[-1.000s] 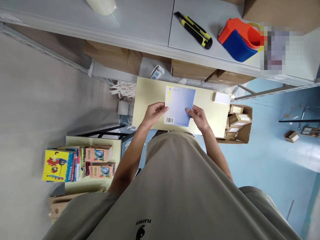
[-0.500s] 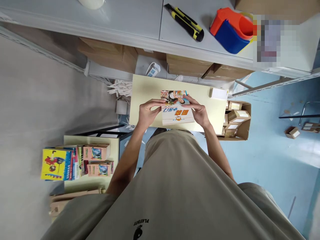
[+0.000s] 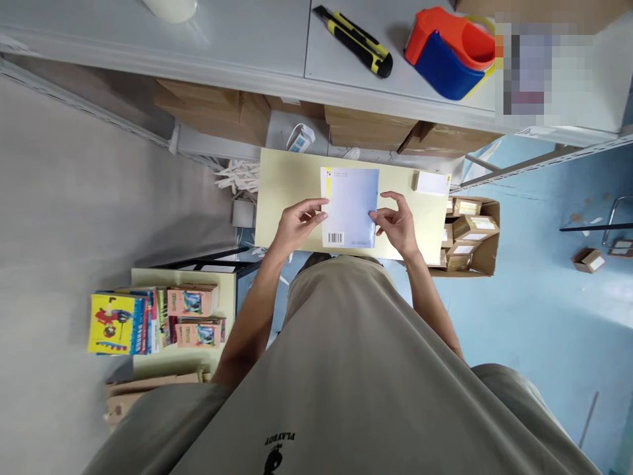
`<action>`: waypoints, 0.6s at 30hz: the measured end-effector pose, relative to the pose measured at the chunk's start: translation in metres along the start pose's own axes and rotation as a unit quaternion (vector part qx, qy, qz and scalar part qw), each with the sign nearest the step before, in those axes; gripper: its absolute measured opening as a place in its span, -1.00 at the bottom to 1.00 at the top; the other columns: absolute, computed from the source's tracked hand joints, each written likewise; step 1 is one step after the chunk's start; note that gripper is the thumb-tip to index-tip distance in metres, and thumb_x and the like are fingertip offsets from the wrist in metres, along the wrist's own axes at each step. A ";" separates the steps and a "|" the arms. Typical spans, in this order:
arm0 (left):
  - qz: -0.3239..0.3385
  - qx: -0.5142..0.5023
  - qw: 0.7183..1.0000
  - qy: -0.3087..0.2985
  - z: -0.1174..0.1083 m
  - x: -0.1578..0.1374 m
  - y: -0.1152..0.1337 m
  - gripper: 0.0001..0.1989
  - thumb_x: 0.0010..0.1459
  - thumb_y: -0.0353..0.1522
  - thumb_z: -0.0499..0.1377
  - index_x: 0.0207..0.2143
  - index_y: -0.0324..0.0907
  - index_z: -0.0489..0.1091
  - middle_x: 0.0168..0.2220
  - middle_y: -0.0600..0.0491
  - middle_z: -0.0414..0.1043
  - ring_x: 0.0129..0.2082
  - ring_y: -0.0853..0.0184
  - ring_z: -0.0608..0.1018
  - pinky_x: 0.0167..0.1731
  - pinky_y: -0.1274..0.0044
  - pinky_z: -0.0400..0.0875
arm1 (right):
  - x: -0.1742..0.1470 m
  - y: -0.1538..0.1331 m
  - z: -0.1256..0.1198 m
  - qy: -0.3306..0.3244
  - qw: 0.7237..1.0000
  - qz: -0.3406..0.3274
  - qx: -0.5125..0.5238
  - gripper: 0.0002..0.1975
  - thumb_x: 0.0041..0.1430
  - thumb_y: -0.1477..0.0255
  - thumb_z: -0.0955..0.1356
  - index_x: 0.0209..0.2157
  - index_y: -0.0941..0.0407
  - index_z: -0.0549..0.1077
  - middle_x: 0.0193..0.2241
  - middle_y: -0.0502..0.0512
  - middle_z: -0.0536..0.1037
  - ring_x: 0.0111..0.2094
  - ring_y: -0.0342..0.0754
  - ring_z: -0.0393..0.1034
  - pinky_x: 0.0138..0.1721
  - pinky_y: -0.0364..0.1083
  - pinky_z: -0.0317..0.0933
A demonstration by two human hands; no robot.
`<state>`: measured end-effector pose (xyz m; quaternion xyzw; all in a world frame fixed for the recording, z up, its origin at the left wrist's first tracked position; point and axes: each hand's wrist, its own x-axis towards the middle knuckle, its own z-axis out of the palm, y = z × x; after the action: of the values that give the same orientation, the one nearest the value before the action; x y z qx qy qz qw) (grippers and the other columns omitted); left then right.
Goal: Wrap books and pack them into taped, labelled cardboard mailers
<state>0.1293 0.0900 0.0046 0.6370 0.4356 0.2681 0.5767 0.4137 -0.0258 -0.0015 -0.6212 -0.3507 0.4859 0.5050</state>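
Note:
A book faces me with its pale blue-violet cover up, a barcode in its lower left corner and a yellow strip at the upper left. It is over the cream tabletop. At its left edge, my left hand has thumb and fingers closed on the side. On the opposite edge, the thumb of my right hand presses the cover, while the index finger is raised off it. Part of the right fingers is hidden behind the book.
A utility knife and an orange-blue tape dispenser lie on the grey shelf ahead. White slips sit at the table's right end. An open carton of small boxes stands right; stacked books are at left.
The book's colourful illustrated cover faced up before; now the plain pale blue side with the barcode does. Both hands have shifted along its edges, and the right index finger has lifted.

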 end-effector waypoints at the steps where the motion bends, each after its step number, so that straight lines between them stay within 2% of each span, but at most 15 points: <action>1: -0.005 -0.004 1.000 -0.005 0.000 0.001 0.001 -0.42 0.33 0.09 0.47 0.14 -0.14 0.72 0.02 -0.12 0.78 -0.20 0.28 0.67 -0.25 0.49 0.59 | 0.000 -0.003 -0.001 0.005 1.000 0.000 -0.006 -0.32 0.25 -0.20 0.64 0.19 -0.07 0.64 -0.41 -0.08 0.64 -0.43 -0.06 0.48 -0.45 -0.07 0.55; 4: -0.021 -0.020 0.999 -0.022 0.001 0.005 0.004 -0.42 0.39 0.09 0.41 0.18 -0.13 0.73 0.07 -0.13 0.77 -0.12 0.24 0.71 -0.26 0.50 0.60 | 0.001 -0.010 -0.005 0.008 1.000 -0.002 -0.027 -0.37 0.34 -0.28 0.53 0.03 -0.02 0.74 -0.37 0.00 0.70 -0.38 -0.04 0.55 -0.35 -0.03 0.62; 7: -0.045 -0.025 0.999 -0.008 0.006 0.010 0.005 -0.43 0.30 0.09 0.48 0.09 -0.15 0.75 -0.08 -0.11 0.78 -0.15 0.21 0.72 -0.27 0.50 0.58 | 0.002 -0.016 -0.007 -0.025 0.999 0.017 -0.014 -0.33 0.23 -0.31 0.59 -0.06 0.01 0.75 -0.26 0.08 0.79 -0.29 0.02 0.68 -0.23 0.03 0.68; 10: -0.082 -0.025 0.996 0.031 0.017 0.015 0.003 -0.37 0.24 0.22 0.48 -0.18 -0.20 0.74 -0.35 -0.08 0.71 -0.35 0.26 0.66 -0.36 0.51 0.52 | 0.003 -0.018 -0.004 -0.045 0.997 0.055 0.005 -0.30 0.19 -0.36 0.61 -0.34 0.04 0.63 -0.41 0.14 0.76 -0.43 0.01 0.65 -0.37 -0.02 0.62; 12: -0.101 -0.027 0.994 0.043 0.025 0.017 -0.001 -0.28 0.22 0.33 0.44 -0.31 -0.19 0.69 -0.47 -0.05 0.65 -0.48 0.32 0.58 -0.43 0.51 0.47 | 0.004 -0.018 -0.001 -0.040 0.997 0.070 0.005 -0.24 0.20 -0.41 0.57 -0.45 0.03 0.53 -0.54 0.13 0.70 -0.54 -0.02 0.58 -0.48 -0.06 0.54; 15: -0.114 -0.025 0.992 0.047 0.029 0.018 -0.005 -0.23 0.17 0.39 0.43 -0.32 -0.17 0.69 -0.47 -0.06 0.67 -0.51 0.31 0.59 -0.48 0.51 0.45 | 0.005 -0.015 0.002 -0.037 0.996 0.082 0.004 -0.22 0.14 -0.45 0.57 -0.43 0.01 0.51 -0.52 0.14 0.73 -0.52 -0.02 0.60 -0.46 -0.06 0.55; 18: -0.123 -0.029 0.991 0.052 0.027 0.017 -0.008 -0.21 0.20 0.39 0.41 -0.19 -0.18 0.73 -0.33 -0.13 0.77 -0.39 0.23 0.73 -0.49 0.53 0.49 | 0.005 -0.007 0.002 -0.053 0.994 0.095 0.006 -0.24 0.13 -0.44 0.58 -0.36 0.01 0.54 -0.41 0.16 0.80 -0.40 0.01 0.69 -0.33 -0.05 0.63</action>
<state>0.1584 0.0911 -0.0110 0.5466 0.5327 0.2402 0.5998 0.4137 -0.0185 0.0043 -0.6220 -0.3133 0.5663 0.4407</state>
